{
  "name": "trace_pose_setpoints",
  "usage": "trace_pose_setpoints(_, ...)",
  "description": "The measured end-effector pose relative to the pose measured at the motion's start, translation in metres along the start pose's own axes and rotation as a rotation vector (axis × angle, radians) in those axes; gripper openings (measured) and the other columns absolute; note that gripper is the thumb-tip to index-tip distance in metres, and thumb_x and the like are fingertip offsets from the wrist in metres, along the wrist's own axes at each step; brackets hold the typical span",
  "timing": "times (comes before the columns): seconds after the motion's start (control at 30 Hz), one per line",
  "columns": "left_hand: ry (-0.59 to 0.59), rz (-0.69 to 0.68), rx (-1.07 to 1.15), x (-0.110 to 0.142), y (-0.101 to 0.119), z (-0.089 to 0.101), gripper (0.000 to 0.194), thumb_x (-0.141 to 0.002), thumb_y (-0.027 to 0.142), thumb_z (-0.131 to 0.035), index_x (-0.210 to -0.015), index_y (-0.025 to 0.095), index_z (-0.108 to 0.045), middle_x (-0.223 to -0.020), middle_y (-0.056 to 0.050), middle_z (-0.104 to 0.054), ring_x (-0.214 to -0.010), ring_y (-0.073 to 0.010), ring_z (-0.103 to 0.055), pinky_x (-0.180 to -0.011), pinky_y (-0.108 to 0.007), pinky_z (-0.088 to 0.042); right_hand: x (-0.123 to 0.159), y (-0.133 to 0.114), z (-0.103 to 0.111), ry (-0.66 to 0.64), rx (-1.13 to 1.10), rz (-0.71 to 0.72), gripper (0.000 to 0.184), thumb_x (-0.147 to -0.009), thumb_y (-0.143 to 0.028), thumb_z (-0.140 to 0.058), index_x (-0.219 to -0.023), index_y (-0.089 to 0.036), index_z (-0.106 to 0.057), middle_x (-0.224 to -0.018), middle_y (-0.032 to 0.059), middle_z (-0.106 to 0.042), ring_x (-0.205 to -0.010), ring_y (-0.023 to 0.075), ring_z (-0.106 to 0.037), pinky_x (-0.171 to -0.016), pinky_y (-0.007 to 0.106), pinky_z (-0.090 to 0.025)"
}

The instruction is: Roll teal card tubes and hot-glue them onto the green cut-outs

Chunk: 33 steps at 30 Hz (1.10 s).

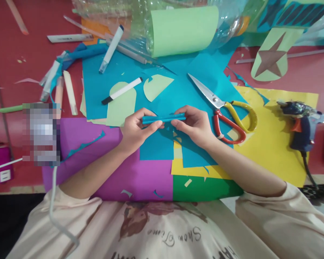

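Observation:
A narrow folded strip of blue paper (164, 118) is held level between my two hands, over blue sheets. My left hand (140, 126) pinches its left end between thumb and fingers. At the other end, my right hand (192, 124) grips it the same way. Scissors with red and yellow handles (232, 117) lie just right of my right hand, blades spread. Beyond my left hand, a white marker with a black cap (122, 90) rests across a light green paper piece (122, 108). Another cut green piece (157, 87) lies near it.
A glue gun (299, 126) lies on yellow paper (275, 151) at right. Clear plastic bottles, one wrapped in green paper (185, 30), lie at the back. A green cutout with a brown star (271, 55) sits back right. Several markers and paper scraps are scattered left, by a blurred device (41, 135).

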<state>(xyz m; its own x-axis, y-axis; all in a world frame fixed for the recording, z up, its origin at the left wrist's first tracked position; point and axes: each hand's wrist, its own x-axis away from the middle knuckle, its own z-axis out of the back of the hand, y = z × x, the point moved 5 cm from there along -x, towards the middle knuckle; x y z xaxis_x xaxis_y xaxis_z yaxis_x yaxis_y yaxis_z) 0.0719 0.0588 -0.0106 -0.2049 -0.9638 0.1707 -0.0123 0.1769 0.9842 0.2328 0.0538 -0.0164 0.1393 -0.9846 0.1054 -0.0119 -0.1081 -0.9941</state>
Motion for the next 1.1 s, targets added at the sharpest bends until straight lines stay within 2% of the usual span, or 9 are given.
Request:
trace_pose_setpoints(0.17, -0.013, -0.012, -0.075, -0.002, -0.001, 0.002, 0.019, -0.069, 0.029, -0.074, -0.072, 0.019, -0.058, -0.066, 0.004, -0.066, -0.067, -0.0164, -0.073, -0.059, -0.022, -0.057, 0.0, 0.0, 0.002, -0.006, 0.026, 0.0, 0.039, -0.068, -0.051, -0.076, -0.08, -0.016, -0.061, -0.059, -0.0051, -0.049, -0.05, 0.0058, -0.043, -0.045, 0.021, -0.038)
trace_pose_setpoints(0.43, -0.009, -0.064, -0.184, -0.001, 0.0, 0.004, 0.018, -0.072, 0.035, -0.072, -0.079, 0.019, -0.065, -0.075, 0.001, -0.067, -0.07, -0.0157, -0.07, -0.064, -0.026, -0.058, 0.0, -0.002, 0.003, -0.005, 0.072, 0.013, 0.039, -0.07, -0.052, -0.074, -0.079, -0.016, -0.061, -0.055, -0.0065, -0.044, -0.047, 0.0054, -0.043, -0.042, 0.02, -0.033)
trace_pose_setpoints(0.73, -0.041, -0.085, -0.233, 0.001, 0.002, 0.002, 0.022, -0.075, 0.039, -0.072, -0.083, 0.019, -0.068, -0.084, -0.003, -0.071, -0.079, -0.0157, -0.07, -0.069, -0.024, -0.056, 0.001, -0.007, 0.003, 0.029, 0.113, 0.026, 0.044, -0.067, -0.058, -0.073, -0.072, -0.017, -0.061, -0.054, -0.0048, -0.049, -0.045, 0.0054, -0.042, -0.04, 0.02, -0.031)
trace_pose_setpoints(0.93, -0.043, -0.134, -0.239, 0.002, 0.007, 0.0, 0.026, -0.075, 0.043, -0.072, -0.08, 0.018, -0.066, -0.08, -0.003, -0.07, -0.077, -0.0156, -0.069, -0.069, -0.024, -0.056, 0.0, -0.007, 0.003, 0.031, 0.105, 0.034, 0.044, -0.067, -0.059, -0.073, -0.071, -0.017, -0.061, -0.056, -0.004, -0.051, -0.046, 0.0057, -0.044, -0.04, 0.02, -0.033)
trace_pose_setpoints(1.1, -0.049, -0.138, -0.277, 0.002, 0.007, 0.0, 0.032, -0.075, 0.05, -0.07, -0.079, 0.018, -0.066, -0.079, -0.003, -0.071, -0.074, -0.0157, -0.069, -0.065, -0.024, -0.056, 0.0, -0.011, -0.001, -0.067, 0.115, 0.047, 0.042, -0.071, -0.058, -0.07, -0.078, -0.016, -0.065, -0.075, 0.0029, -0.066, -0.061, 0.0102, -0.059, -0.049, 0.022, -0.046)
